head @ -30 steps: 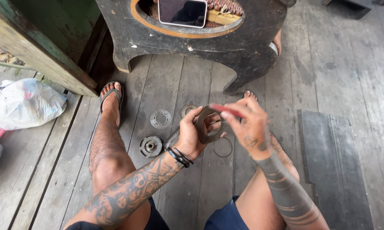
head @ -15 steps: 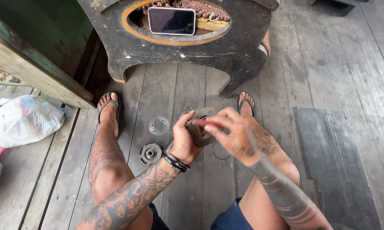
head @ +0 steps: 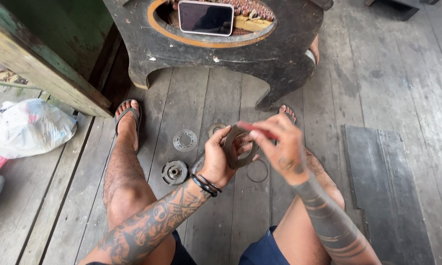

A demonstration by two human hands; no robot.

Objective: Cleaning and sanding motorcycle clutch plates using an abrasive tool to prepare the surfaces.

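Metal ring plate [head: 236, 147] gripped in left hand [head: 219, 158], right hand [head: 279, 143] touching.

Dark grey flat metal ring plate [head: 237, 147] with a wide centre hole, dull and worn, held upright on edge above the wooden floorboards, between the knees. Its broad face is turned roughly toward the head camera, tilted a bit. Lower left rim sits in the left hand [head: 217, 159]. Slim red stick-like tool [head: 256, 129], pinched in the right hand [head: 281, 145], lies across the ring's top rim, touching it.
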